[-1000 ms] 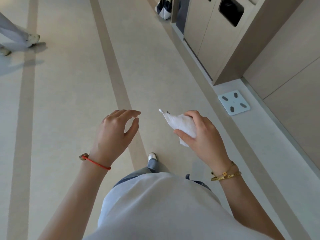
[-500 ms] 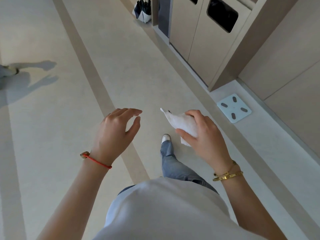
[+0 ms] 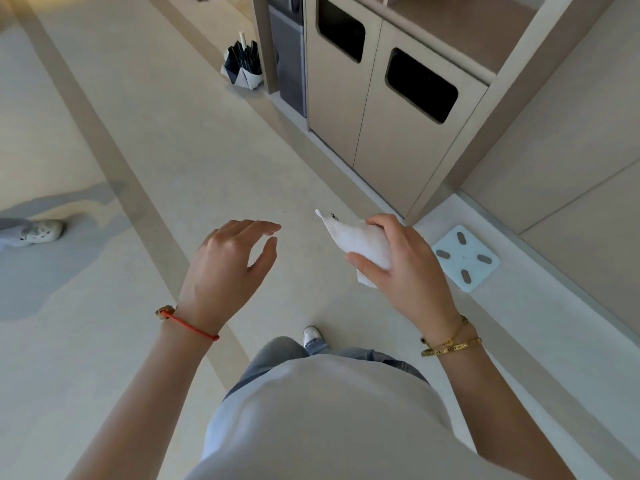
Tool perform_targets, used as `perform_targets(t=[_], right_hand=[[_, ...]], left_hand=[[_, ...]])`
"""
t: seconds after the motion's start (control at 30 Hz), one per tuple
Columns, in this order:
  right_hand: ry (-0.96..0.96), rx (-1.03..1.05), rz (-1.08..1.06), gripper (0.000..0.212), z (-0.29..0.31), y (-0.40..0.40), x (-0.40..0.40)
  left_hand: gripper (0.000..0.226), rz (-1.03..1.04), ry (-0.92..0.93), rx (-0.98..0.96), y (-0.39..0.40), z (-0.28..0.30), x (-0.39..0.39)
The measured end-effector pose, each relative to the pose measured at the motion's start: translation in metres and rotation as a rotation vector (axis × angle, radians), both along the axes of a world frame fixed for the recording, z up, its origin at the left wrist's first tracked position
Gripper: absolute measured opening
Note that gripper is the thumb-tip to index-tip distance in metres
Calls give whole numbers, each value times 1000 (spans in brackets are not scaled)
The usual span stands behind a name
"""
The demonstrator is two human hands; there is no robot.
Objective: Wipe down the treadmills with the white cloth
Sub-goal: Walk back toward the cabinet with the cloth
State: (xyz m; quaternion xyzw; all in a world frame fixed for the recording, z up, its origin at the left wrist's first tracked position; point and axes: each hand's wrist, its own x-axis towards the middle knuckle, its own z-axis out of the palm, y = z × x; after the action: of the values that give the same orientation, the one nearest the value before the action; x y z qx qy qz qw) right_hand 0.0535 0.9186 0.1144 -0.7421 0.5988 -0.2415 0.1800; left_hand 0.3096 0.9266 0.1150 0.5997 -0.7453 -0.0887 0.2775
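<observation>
The right hand (image 3: 405, 268) holds the white cloth (image 3: 360, 242) at waist height, fingers curled over the top of the bundle and thumb pressed beneath it; the cloth is folded into a compact wedge whose pointed end projects forward and to the left of the knuckles, with a loose corner hanging below the thumb. Two gold bangles (image 3: 450, 346) sit on the right wrist. The left hand (image 3: 228, 261) is level with the right, well apart from it, and holds nothing: fingers loosely bent, thumb spread, palm down. A red cord bracelet (image 3: 192, 325) circles the left wrist. Below the hands, one shoe tip (image 3: 311, 336) shows ahead of the grey trouser legs on the pale floor (image 3: 207, 150), which carries darker diagonal stripes. To the right stand a beige cabinet (image 3: 381, 109) with two dark rectangular openings and, on a raised ledge near the right hand, a light blue bathroom scale (image 3: 465, 258). Farther ahead, a folded white stand (image 3: 244, 64) holds dark rods. Another person's shoe (image 3: 38, 230) is at the left edge. No treadmill is in view, so wiping has probably not begun here and the step in hand appears to be transit. Risks: the hanging corner could work loose and let the cloth drop onto the floor, soiling it; and the raised ledge and scale lie close to the walking line, so drifting right could catch a foot.
</observation>
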Motion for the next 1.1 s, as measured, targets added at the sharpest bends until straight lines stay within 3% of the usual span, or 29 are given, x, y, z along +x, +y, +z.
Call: perform_targets(t=[0.73,1.1], right_hand=[[-17,36,-470,48,-14,-347,48],[43,-12,-684,50,-25,-467,-1]], left_hand=[[26,-495,-37,-13,-464,7,15],[23,-710,-35,5,-631,-2,-46]])
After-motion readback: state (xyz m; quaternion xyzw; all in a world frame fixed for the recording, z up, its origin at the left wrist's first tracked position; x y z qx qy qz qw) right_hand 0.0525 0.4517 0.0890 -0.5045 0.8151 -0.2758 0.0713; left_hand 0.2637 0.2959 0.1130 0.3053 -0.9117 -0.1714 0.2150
